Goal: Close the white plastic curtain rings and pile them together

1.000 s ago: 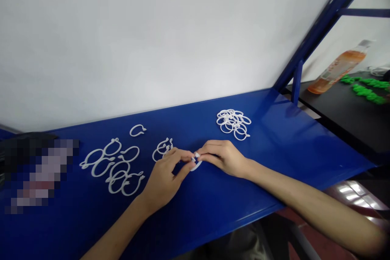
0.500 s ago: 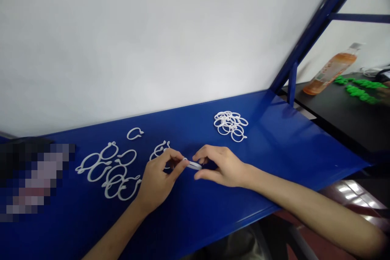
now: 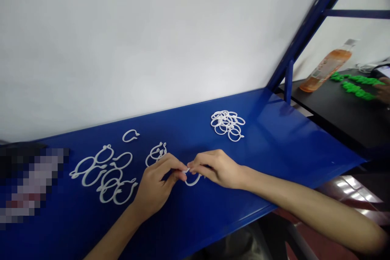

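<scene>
A white plastic ring hangs between my hands above the blue table, its loop facing down. My left hand pinches one end of it between thumb and fingers. The fingertips of my right hand are closed on the ring's upper part, touching or nearly touching the left fingertips; the exact join is hidden. Beyond my left hand lie a few open white rings, partly covered by it. Several more open rings are spread to the left, with a single open ring behind them. A pile of closed white rings lies at the back right.
The blue table meets a white wall behind. A blue metal post rises at its right end. Past it, a black table bears an orange-coloured bottle and green pieces beside another person's hand. A blurred-out object lies at left.
My right hand has gone from spread fingers beside the ring to a pinch on it. The ring has turned from edge-on to showing its loop. The view has shifted slightly.
</scene>
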`<action>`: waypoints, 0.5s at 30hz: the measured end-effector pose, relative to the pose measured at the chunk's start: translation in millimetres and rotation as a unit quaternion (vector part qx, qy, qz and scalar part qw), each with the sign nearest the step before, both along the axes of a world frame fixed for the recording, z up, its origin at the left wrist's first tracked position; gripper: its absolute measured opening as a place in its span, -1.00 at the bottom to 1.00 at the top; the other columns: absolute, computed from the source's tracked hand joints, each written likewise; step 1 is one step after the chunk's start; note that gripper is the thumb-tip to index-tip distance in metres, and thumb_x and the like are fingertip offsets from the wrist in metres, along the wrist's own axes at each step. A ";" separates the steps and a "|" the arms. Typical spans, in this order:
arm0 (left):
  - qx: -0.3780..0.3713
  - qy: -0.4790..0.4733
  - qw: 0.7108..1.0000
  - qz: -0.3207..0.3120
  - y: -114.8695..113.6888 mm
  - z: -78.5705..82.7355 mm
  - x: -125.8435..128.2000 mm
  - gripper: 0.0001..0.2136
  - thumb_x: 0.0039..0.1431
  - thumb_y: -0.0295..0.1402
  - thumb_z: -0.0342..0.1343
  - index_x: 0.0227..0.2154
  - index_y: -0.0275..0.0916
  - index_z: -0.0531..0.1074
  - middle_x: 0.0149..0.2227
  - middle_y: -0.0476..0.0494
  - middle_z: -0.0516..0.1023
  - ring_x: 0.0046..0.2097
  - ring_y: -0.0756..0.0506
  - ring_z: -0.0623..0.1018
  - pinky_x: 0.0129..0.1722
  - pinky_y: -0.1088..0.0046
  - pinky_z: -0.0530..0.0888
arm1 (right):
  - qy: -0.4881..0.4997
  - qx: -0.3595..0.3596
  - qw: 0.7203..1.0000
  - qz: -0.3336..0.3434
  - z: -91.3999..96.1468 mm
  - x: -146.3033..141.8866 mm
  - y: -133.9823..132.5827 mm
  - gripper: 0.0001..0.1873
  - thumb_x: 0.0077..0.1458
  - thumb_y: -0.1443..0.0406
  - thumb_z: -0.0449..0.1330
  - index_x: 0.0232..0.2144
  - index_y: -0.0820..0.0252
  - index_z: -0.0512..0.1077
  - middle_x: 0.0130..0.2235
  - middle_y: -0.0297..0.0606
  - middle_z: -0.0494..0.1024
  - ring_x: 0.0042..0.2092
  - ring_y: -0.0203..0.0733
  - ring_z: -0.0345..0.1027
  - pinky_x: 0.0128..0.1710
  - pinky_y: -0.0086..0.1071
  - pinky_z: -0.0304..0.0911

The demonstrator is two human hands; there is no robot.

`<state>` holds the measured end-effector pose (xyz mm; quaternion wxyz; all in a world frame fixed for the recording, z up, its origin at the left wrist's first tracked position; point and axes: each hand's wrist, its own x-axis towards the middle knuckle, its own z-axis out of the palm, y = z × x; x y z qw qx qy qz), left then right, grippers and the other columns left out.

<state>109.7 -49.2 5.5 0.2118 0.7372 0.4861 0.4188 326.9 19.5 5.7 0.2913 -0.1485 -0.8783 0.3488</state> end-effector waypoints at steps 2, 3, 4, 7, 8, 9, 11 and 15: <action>0.008 -0.006 1.000 -0.016 0.0 -1.5 1.2 -0.88 0.31 -0.39 0.12 -0.34 -0.11 0.51 -0.46 0.06 0.52 -0.43 0.04 0.51 -0.37 0.54 0.45 | -0.008 0.015 1.000 0.020 -1.1 0.4 -0.4 -0.82 0.40 0.30 0.05 -0.19 0.22 0.44 -0.23 -0.20 0.64 -0.23 -0.27 0.55 -0.22 -0.41 0.44; 0.009 -0.008 1.000 -0.024 0.0 -1.9 1.9 -0.86 0.31 -0.42 0.10 -0.35 -0.11 0.51 -0.45 0.06 0.52 -0.43 0.04 0.51 -0.37 0.54 0.45 | -0.010 0.026 0.999 0.029 -1.6 0.6 -0.5 -0.80 0.41 0.30 0.03 -0.20 0.23 0.44 -0.24 -0.20 0.63 -0.24 -0.27 0.54 -0.23 -0.41 0.43; 0.009 -0.009 0.999 -0.031 0.1 -2.0 2.4 -0.85 0.31 -0.43 0.09 -0.36 -0.12 0.51 -0.45 0.05 0.52 -0.43 0.04 0.51 -0.38 0.54 0.45 | -0.015 0.038 0.999 0.036 -2.1 0.6 -0.7 -0.79 0.41 0.30 0.02 -0.19 0.24 0.44 -0.25 -0.19 0.63 -0.25 -0.27 0.52 -0.23 -0.41 0.42; 0.004 -0.003 0.999 -0.036 1.0 -0.9 3.1 -0.82 0.32 -0.40 0.07 -0.40 -0.13 0.50 -0.46 0.03 0.53 -0.42 0.02 0.52 -0.37 0.52 0.46 | -0.039 0.070 0.996 0.028 -3.7 -0.1 -0.6 -0.76 0.42 0.27 -0.01 -0.18 0.23 0.43 -0.27 -0.19 0.61 -0.28 -0.26 0.50 -0.24 -0.40 0.40; -0.002 0.001 1.000 -0.025 1.4 -0.4 3.1 -0.83 0.32 -0.37 0.08 -0.40 -0.13 0.50 -0.46 0.02 0.54 -0.41 0.01 0.53 -0.36 0.51 0.47 | -0.048 0.079 0.996 0.016 -4.3 -0.7 -0.5 -0.76 0.43 0.26 -0.01 -0.17 0.23 0.43 -0.27 -0.20 0.60 -0.27 -0.26 0.49 -0.24 -0.40 0.39; -0.012 0.006 1.000 -0.008 1.8 -0.2 3.0 -0.83 0.31 -0.33 0.09 -0.40 -0.13 0.50 -0.45 0.01 0.55 -0.40 0.00 0.54 -0.34 0.49 0.48 | -0.054 0.088 0.995 0.000 -5.0 -1.4 -0.5 -0.76 0.43 0.25 -0.01 -0.17 0.22 0.43 -0.27 -0.20 0.60 -0.27 -0.26 0.48 -0.25 -0.40 0.38; -0.039 0.009 0.999 0.029 2.5 -0.7 3.2 -0.87 0.27 -0.24 0.15 -0.36 -0.14 0.50 -0.41 -0.01 0.58 -0.37 -0.03 0.56 -0.29 0.45 0.51 | -0.058 0.103 0.992 -0.039 -6.9 -3.0 -1.0 -0.77 0.42 0.23 0.02 -0.20 0.20 0.42 -0.29 -0.22 0.57 -0.28 -0.25 0.47 -0.28 -0.41 0.36; -0.080 -0.022 0.995 0.053 2.5 -4.6 5.6 -0.70 0.17 -0.19 0.24 -0.08 -0.13 0.42 -0.31 0.00 0.62 -0.31 -0.05 0.60 -0.22 0.38 0.54 | -0.055 0.117 0.984 -0.125 -10.4 -6.8 -4.0 -0.77 0.37 0.20 0.08 -0.33 0.17 0.36 -0.33 -0.26 0.53 -0.34 -0.27 0.43 -0.37 -0.44 0.27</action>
